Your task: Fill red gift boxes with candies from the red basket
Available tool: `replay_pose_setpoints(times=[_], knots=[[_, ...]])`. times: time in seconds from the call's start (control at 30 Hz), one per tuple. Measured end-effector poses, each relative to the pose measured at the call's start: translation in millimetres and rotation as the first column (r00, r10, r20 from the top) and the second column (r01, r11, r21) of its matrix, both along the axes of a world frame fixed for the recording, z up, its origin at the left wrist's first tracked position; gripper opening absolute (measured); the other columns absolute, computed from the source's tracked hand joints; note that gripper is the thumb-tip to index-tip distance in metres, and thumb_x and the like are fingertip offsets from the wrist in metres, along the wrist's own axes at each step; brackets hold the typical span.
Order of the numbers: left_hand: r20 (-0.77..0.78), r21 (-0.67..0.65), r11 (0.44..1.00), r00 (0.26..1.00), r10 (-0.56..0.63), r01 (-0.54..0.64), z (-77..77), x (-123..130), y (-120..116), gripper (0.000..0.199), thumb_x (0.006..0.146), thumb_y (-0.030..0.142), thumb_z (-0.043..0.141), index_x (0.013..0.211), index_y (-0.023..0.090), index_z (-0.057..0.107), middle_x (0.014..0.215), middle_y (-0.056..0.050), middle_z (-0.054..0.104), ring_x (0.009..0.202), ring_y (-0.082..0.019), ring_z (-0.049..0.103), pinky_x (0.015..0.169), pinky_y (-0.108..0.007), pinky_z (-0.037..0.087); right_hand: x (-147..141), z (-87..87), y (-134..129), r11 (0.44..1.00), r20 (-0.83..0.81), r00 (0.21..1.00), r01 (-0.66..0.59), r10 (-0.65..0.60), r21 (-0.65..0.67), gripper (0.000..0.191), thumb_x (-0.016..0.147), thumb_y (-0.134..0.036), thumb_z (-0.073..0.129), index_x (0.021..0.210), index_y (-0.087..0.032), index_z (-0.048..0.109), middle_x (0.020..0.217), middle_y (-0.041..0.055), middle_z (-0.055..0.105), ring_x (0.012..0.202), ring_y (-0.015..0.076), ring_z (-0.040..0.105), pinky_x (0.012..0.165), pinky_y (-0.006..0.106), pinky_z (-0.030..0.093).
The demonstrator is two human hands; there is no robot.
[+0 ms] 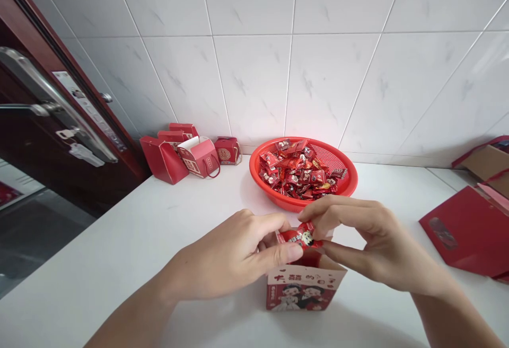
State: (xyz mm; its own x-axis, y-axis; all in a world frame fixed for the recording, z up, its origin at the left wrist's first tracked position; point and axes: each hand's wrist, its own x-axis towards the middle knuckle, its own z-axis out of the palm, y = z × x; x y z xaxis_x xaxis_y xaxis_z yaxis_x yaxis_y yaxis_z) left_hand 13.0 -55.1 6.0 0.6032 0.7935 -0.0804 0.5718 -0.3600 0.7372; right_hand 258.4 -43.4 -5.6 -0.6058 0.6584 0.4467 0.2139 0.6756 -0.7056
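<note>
Just above an open-topped red and cream gift box (294, 292) with a cartoon couple on its front, a red wrapped candy (303, 235) is held between both hands. My left hand (234, 255) is closed, its thumb and forefinger gripping the candy's left side. My right hand (366, 239) pinches the candy's right end, with the fingers curled over it. The fingers cover part of the candy and of the box's rim. Right behind the hands, a red plastic basket (258, 186) holds a heap of similar red wrapped candies (302, 170).
Several small red gift boxes (196, 157) stand at the back left of the white table (131, 263), by the tiled wall (254, 83). Larger red bags or boxes (465, 231) lie at the right edge. A dark red door (35, 141) with keys is on the left.
</note>
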Motion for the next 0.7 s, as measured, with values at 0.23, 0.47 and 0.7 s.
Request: replay_pose_setpoints(times=[0.23, 0.47, 0.7], knots=[[-0.041, 0.059, 0.997, 0.998, 0.057, -0.054, -3.9, 1, -1, 0.04, 0.104, 0.053, 0.044, 0.08, 0.022, 0.048, 0.058, 0.007, 0.05, 0.051, -0.011, 0.043, 0.048, -0.024, 0.029, -7, -4.9, 0, 0.955, -0.077, 0.997, -0.052, 0.031, -0.293, 0.018, 0.096, -0.026, 0.069, 0.111, -0.019, 0.062, 0.097, 0.0059, 0.073, 0.082, 0.0171, 0.073, 0.074, 0.03, 0.062], [-0.12, 0.145, 0.986, 0.991, -0.061, 0.079, -7.6, -1, -3, 0.024, 0.091, 0.037, 0.072, 0.079, 0.019, 0.063, 0.077, 0.002, 0.069, 0.067, -0.014, 0.061, 0.061, -0.025, 0.041, -4, -7.5, 3, 0.974, -0.084, 0.989, 0.099, -0.118, -0.201, 0.022, 0.093, -0.021, 0.07, 0.115, -0.021, 0.066, 0.101, 0.0052, 0.075, 0.081, 0.0168, 0.073, 0.074, 0.031, 0.062], [-0.268, 0.626, 0.756, 0.963, -0.019, 0.189, -29.4, 10, 1, 0.029, 0.098, 0.008, 0.047, 0.082, 0.018, 0.069, 0.079, -0.002, 0.065, 0.067, -0.016, 0.059, 0.06, -0.03, 0.04, 8, 0.0, 5, 0.97, -0.036, 0.972, 0.227, -0.231, -0.091, 0.013, 0.093, -0.027, 0.07, 0.105, -0.022, 0.074, 0.094, 0.0051, 0.078, 0.085, 0.0214, 0.074, 0.076, 0.033, 0.063]])
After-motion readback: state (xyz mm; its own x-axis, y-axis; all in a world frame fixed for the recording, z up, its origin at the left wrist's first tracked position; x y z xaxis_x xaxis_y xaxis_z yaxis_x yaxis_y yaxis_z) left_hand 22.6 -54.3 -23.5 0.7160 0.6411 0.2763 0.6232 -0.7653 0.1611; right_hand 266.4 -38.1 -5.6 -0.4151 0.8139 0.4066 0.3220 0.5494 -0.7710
